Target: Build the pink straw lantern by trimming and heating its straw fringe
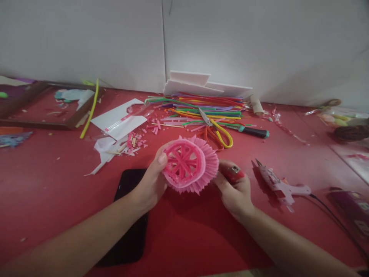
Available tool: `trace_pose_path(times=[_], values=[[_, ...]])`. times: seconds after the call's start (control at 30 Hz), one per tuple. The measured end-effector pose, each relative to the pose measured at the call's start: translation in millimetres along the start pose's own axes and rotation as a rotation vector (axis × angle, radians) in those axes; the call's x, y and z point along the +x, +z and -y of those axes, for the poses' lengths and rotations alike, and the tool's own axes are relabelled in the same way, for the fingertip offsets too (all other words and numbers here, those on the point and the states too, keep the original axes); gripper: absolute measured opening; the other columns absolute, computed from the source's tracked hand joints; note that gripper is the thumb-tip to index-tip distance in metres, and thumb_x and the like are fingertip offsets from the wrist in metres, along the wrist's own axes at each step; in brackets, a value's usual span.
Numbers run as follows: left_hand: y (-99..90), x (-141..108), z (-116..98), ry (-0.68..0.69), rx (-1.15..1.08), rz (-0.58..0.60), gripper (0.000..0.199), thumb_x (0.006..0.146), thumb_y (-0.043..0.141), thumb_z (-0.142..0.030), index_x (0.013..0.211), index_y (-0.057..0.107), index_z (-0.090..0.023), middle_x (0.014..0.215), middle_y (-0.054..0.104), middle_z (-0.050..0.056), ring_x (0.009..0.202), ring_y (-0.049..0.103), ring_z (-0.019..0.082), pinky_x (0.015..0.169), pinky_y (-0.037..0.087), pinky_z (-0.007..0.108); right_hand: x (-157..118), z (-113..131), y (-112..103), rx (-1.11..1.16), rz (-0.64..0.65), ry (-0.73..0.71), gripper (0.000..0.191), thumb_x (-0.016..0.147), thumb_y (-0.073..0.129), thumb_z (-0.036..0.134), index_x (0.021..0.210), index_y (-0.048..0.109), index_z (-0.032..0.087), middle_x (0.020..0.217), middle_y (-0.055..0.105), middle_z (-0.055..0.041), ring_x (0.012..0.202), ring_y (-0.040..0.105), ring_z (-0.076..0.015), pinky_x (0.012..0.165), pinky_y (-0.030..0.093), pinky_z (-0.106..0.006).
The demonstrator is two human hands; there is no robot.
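Observation:
A small round pink craft basket [184,163] is tilted toward me, its open ring crossed by pink spokes. Pleated pink crepe paper [210,161] fans out around its right side. My left hand [154,179] grips the left rim, thumb on the front edge. Curled around a red lighter [235,175] with a metal top is my right hand [235,192]. Its fingertips are close to the ruffle's right edge; whether they touch it I cannot tell. Under my left forearm lies a black phone or tablet [135,234].
A pink glue gun [281,186] with a black cord lies at right. Behind the basket are yellow-handled scissors [221,134], several coloured pipe cleaners [207,105] and a black-and-green cutter [255,132]. White paper [112,117] and pink scraps [135,142] lie left; a brown tray [37,124] stands farther left.

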State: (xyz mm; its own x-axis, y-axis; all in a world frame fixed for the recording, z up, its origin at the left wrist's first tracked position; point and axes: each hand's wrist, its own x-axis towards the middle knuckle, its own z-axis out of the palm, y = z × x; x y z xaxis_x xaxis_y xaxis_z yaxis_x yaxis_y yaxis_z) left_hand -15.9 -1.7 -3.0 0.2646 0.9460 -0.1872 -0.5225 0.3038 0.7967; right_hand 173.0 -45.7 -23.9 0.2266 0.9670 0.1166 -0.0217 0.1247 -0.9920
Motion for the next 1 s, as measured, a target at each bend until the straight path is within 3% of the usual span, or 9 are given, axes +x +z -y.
trace_pose_path(times=[0.17, 0.33, 0.5, 0.73, 0.8, 0.87, 1.0], values=[[1.0, 3, 3, -0.031, 0.006, 0.066, 0.063, 0.077, 0.076, -0.072, 0.117, 0.074, -0.022, 0.121, 0.078, 0.011, 0.125, 0.068, 0.039, 0.103, 0.057, 0.05, 5, 3, -1, -0.154, 0.06, -0.081, 0.007, 0.082, 0.072, 0.029, 0.079, 0.072, 0.023, 0.067, 0.064, -0.0003, 0.067, 0.061, -0.0178, 0.065, 0.051, -0.031], [4.6, 4, 2, -0.001, -0.003, 0.091, 0.079, 0.061, 0.08, -0.082, 0.112, 0.075, -0.022, 0.119, 0.078, 0.011, 0.128, 0.066, 0.037, 0.1, 0.059, 0.043, 6, 4, 0, -0.198, 0.013, -0.082, 0.013, 0.082, 0.07, 0.03, 0.073, 0.065, 0.022, 0.064, 0.059, 0.0019, 0.058, 0.05, -0.0138, 0.059, 0.046, -0.029], [-1.0, 4, 1, -0.092, -0.009, -0.002, 0.07, 0.065, 0.089, -0.066, 0.116, 0.068, -0.023, 0.108, 0.079, 0.008, 0.104, 0.076, 0.027, 0.078, 0.063, 0.031, 5, 5, 1, -0.222, 0.014, -0.081, 0.019, 0.086, 0.07, 0.034, 0.072, 0.062, 0.022, 0.059, 0.05, 0.0035, 0.057, 0.044, -0.0132, 0.058, 0.043, -0.029], [-0.8, 2, -3, -0.152, -0.017, -0.015, 0.069, 0.065, 0.089, -0.063, 0.115, 0.061, -0.025, 0.113, 0.076, 0.008, 0.104, 0.076, 0.033, 0.074, 0.065, 0.039, 6, 10, 4, -0.26, 0.064, -0.083, 0.015, 0.086, 0.068, 0.034, 0.076, 0.064, 0.023, 0.062, 0.053, 0.0029, 0.057, 0.045, -0.0135, 0.058, 0.043, -0.029], [-0.8, 3, -2, -0.15, -0.015, -0.04, 0.067, 0.066, 0.09, -0.056, 0.116, 0.06, -0.025, 0.117, 0.076, 0.008, 0.108, 0.075, 0.035, 0.081, 0.065, 0.043, 3, 7, 3, -0.218, 0.039, -0.083, 0.009, 0.085, 0.072, 0.032, 0.085, 0.066, 0.024, 0.066, 0.057, 0.0029, 0.059, 0.048, -0.0143, 0.059, 0.043, -0.028], [0.0, 3, -2, -0.108, -0.017, -0.071, 0.065, 0.066, 0.09, -0.053, 0.116, 0.06, -0.024, 0.117, 0.076, 0.008, 0.112, 0.074, 0.036, 0.085, 0.065, 0.044, -1, 3, 2, -0.115, 0.045, -0.076, 0.016, 0.085, 0.075, 0.031, 0.097, 0.065, 0.026, 0.068, 0.056, 0.0042, 0.06, 0.047, -0.0143, 0.059, 0.041, -0.028], [3.7, 5, -3, -0.015, -0.012, -0.144, 0.059, 0.065, 0.09, -0.055, 0.107, 0.062, -0.024, 0.107, 0.077, 0.005, 0.114, 0.073, 0.034, 0.088, 0.064, 0.042, -9, -6, -3, 0.14, 0.232, -0.013, 0.029, 0.091, 0.07, 0.053, 0.1, 0.06, 0.027, 0.073, 0.05, 0.005, 0.059, 0.036, -0.0128, 0.056, 0.034, -0.027]])
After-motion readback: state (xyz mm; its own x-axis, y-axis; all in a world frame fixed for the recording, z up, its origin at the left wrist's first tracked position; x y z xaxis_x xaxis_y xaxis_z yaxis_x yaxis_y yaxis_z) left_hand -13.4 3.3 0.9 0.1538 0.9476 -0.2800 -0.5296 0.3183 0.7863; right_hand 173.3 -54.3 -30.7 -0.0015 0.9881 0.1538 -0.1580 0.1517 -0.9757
